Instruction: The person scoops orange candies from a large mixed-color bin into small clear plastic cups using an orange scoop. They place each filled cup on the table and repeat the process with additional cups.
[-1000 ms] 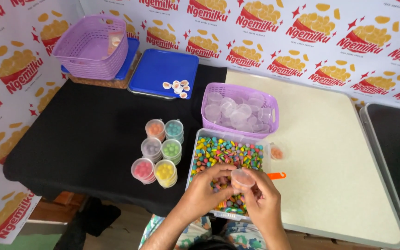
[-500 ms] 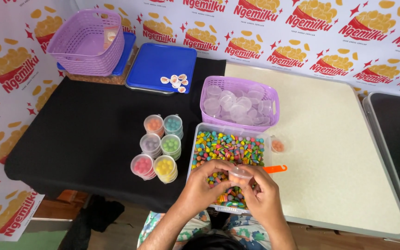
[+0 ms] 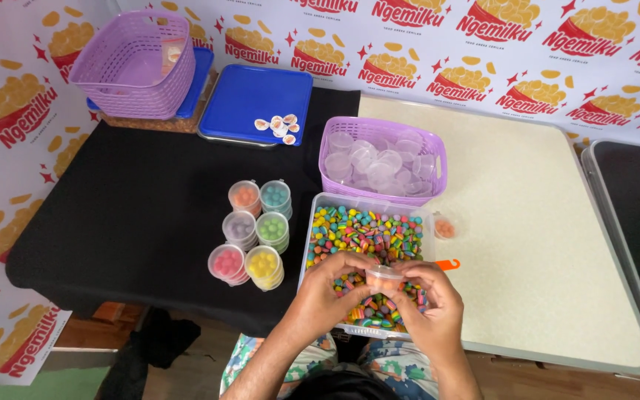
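Observation:
Both hands hold one small clear lidded cup (image 3: 384,278) with orange pieces inside, above the near end of a clear tray (image 3: 315,222) full of multicoloured candies. My left hand (image 3: 330,290) grips its left side and my right hand (image 3: 425,298) grips its right side, thumbs on the lid. Left of the tray stand several stacked clear cups (image 3: 255,233) filled with orange, teal, purple, green, pink and yellow candies.
A purple basket (image 3: 383,187) of empty clear cups sits behind the tray. One filled orange cup (image 3: 444,227) and an orange scoop handle (image 3: 447,264) lie right of it. At the back are a blue tray (image 3: 253,100) with round stickers (image 3: 278,127) and another purple basket (image 3: 136,67).
The two hands stay over the candy tray with the small cup between them, shifting slightly toward its near end. Nothing else on the tables has moved.

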